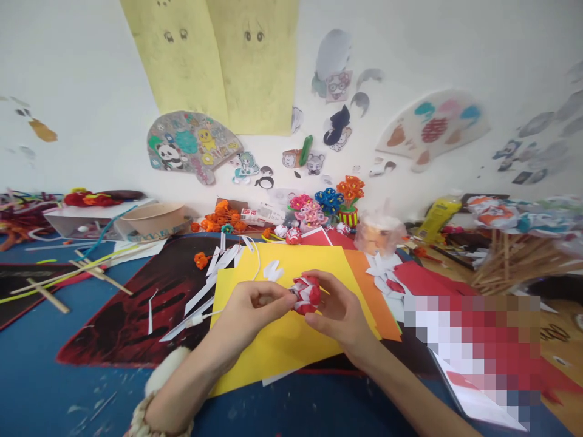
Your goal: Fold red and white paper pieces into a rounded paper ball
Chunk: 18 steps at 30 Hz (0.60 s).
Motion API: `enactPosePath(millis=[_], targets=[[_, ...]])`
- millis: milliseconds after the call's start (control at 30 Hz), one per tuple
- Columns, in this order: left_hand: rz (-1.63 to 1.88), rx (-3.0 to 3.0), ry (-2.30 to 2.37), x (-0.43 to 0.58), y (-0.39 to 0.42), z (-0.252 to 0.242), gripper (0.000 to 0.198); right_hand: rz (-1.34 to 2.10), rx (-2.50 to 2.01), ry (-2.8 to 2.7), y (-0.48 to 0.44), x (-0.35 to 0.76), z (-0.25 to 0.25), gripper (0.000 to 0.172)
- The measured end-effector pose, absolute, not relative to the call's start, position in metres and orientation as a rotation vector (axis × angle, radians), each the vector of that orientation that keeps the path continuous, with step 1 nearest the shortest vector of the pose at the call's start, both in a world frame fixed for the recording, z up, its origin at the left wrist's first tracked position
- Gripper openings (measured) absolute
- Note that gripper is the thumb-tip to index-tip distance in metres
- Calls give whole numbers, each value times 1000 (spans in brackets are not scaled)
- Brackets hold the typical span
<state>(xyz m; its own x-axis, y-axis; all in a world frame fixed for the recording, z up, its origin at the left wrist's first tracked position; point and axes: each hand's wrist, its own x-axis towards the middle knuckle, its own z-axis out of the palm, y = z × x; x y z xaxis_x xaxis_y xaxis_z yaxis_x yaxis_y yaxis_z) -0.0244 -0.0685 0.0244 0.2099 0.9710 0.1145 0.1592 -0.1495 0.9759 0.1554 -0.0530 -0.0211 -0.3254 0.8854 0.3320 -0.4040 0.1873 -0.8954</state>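
Paper ball (306, 294) between both hands (255, 309).

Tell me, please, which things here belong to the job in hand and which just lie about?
In hand: paper ball, held by left hand and right hand; yellow sheet beneath.
Lying about: white strips, bowl, craft flowers, wooden sticks.

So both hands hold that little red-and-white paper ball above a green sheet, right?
Not quite: the head view shows the sheet is yellow, not green. Both the left hand and right hand do hold the red-and-white paper ball above it.
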Motion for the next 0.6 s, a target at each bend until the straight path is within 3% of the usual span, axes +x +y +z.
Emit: enactPosePath(millis=[600], targets=[[1164,2052,1316,-14,-80,29,19,1384,-552,-1361,-54,154,-20,50]])
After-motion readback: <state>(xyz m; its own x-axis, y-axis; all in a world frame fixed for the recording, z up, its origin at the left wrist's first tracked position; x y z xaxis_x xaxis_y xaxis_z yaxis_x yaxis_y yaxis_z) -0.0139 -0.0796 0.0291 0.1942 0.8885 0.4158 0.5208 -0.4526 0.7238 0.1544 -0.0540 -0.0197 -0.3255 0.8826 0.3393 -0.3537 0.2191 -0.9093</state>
